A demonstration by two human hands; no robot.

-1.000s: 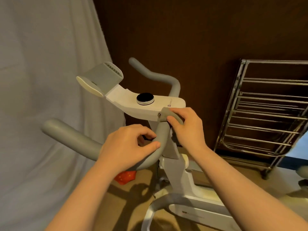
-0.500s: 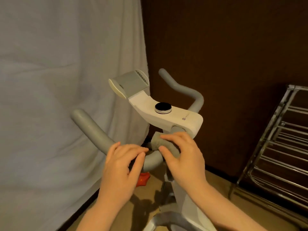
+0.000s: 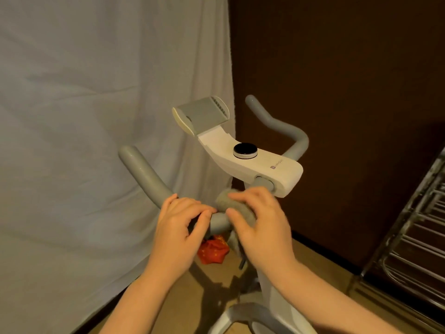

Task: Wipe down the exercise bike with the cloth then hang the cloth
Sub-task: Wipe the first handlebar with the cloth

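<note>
Now the right hand (image 3: 262, 227) pinches the cloth (image 3: 237, 208) against the handlebar (image 3: 147, 174), left hand (image 3: 180, 227) gripping beside.

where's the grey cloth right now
In the head view, the fuzzy grey cloth is wrapped over the grey handlebar under the right hand, just below the white console.

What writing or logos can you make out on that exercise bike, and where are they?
Small purple square logo with a short grey word beside it, printed on the white console near the black round knob: too small and blurred to read.
Red crumpled thing on the floor, with gold marks: cannot tell whether they are writing.
No other text, number or sign shows.
</note>
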